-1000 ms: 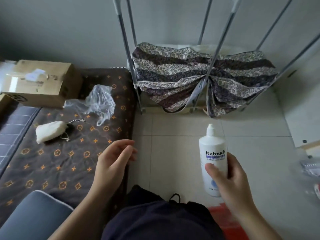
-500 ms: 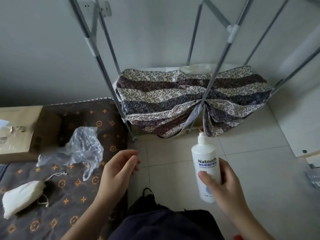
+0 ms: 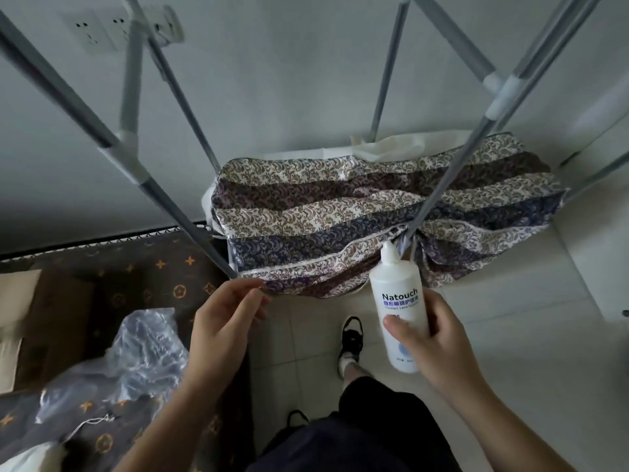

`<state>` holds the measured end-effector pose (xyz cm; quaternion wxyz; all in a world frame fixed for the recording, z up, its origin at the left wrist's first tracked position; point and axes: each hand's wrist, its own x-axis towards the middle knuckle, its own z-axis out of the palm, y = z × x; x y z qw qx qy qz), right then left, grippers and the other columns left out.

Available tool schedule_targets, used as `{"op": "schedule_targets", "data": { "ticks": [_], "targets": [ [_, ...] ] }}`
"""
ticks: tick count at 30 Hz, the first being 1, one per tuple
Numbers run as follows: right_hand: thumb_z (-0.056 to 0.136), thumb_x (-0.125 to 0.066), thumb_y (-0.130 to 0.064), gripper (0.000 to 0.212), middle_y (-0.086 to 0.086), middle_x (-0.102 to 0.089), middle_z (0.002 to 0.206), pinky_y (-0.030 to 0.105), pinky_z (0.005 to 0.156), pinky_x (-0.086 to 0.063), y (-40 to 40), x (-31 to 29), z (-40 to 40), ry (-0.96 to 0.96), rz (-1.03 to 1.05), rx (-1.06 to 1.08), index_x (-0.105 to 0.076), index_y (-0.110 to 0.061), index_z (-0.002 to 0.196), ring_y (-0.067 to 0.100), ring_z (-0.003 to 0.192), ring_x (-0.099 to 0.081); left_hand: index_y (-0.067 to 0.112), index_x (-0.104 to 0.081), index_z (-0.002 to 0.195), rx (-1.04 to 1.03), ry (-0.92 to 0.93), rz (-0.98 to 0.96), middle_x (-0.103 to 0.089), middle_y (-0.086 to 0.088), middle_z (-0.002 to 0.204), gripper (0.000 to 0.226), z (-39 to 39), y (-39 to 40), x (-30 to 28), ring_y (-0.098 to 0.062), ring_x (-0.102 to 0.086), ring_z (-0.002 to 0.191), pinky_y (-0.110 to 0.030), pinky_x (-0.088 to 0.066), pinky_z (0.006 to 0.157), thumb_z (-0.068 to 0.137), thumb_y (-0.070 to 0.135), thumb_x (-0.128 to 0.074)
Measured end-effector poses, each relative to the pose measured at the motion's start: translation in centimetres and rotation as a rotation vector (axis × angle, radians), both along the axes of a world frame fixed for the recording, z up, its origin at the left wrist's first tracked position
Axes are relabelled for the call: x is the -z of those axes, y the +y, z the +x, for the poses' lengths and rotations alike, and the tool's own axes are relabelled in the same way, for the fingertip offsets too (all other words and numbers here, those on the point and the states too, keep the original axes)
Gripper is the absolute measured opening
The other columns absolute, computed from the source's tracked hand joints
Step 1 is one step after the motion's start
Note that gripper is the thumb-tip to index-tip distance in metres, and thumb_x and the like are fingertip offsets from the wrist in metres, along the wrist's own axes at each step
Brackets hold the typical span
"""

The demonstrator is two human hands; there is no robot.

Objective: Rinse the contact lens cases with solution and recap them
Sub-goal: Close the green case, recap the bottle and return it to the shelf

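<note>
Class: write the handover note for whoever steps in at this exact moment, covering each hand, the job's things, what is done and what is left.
Right hand: grips the solution bottle upright, nozzle up, over the tiled floor.
Left hand: holds nothing, fingers loosely curled, above the patterned mat.
Lens cases: not in view, so no rinsing or recapping can be confirmed.
Left: find the cases, rinse them with solution, recap them.
</note>
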<state>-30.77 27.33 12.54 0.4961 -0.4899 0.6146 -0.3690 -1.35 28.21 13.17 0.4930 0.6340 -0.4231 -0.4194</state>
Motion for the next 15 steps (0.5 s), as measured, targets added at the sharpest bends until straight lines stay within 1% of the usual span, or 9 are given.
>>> {"op": "schedule_targets", "data": {
  "ticks": [4, 8, 12, 14, 15],
  "targets": [
    [0.064, -0.076, -0.056, 0.049, -0.014, -0.074, 0.1, 0.019, 0.064, -0.055, -7.8, 2.0, -0.2, -0.014, 0.031, -0.052, -0.062, -0.045, 0.109, 0.005, 0.084, -0.072, 0.028, -0.073, 0.103, -0.064, -0.036, 0.018, -0.074, -0.006, 0.086, 0.023, 0.2, -5.9, 1.2, -0.019, -0.067, 0.074, -0.025, -0.055, 0.068, 0.089, 0.042, -0.063],
    [0.062, -0.076, -0.06, 0.062, -0.015, -0.074, 0.101, 0.02, 0.062, -0.055, -16.2, 4.0, -0.6, 0.014, 0.076, -0.131, -0.061, -0.038, 0.119, 0.005, 0.086, -0.073, 0.03, -0.073, 0.104, -0.12, -0.052, 0.019, -0.074, -0.005, 0.086, 0.022, -0.1, -11.8, 2.4, -0.016, -0.068, 0.073, -0.021, -0.055, 0.066, 0.089, 0.042, -0.063],
    [0.061, -0.077, -0.06, 0.056, -0.016, -0.074, 0.097, 0.023, 0.06, -0.056, -24.5, 6.4, -0.3, 0.058, 0.103, -0.212, -0.062, -0.042, 0.112, 0.006, 0.082, -0.073, 0.031, -0.072, 0.104, -0.147, -0.055, 0.053, -0.075, -0.003, 0.089, 0.022, -0.4, -17.1, 4.6, -0.016, -0.068, 0.072, -0.022, -0.056, 0.066, 0.088, 0.042, -0.063],
    [0.06, -0.079, -0.057, 0.058, -0.017, -0.074, 0.099, 0.026, 0.062, -0.059, -28.3, 7.9, 0.1, 0.071, 0.099, -0.224, -0.06, -0.042, 0.112, 0.006, 0.084, -0.073, 0.031, -0.073, 0.103, -0.161, -0.028, 0.077, -0.075, -0.004, 0.088, 0.022, -0.5, -19.3, 6.3, -0.016, -0.068, 0.072, -0.022, -0.055, 0.066, 0.088, 0.043, -0.063],
    [0.06, -0.08, -0.054, 0.057, -0.019, -0.073, 0.1, 0.025, 0.063, -0.059, -30.3, 8.7, 0.5, 0.069, 0.092, -0.227, -0.059, -0.044, 0.112, 0.004, 0.085, -0.072, 0.032, -0.073, 0.103, -0.172, -0.014, 0.088, -0.075, -0.005, 0.087, 0.022, -0.3, -20.4, 7.2, -0.015, -0.068, 0.073, -0.022, -0.055, 0.067, 0.088, 0.045, -0.063]
  ]
}}
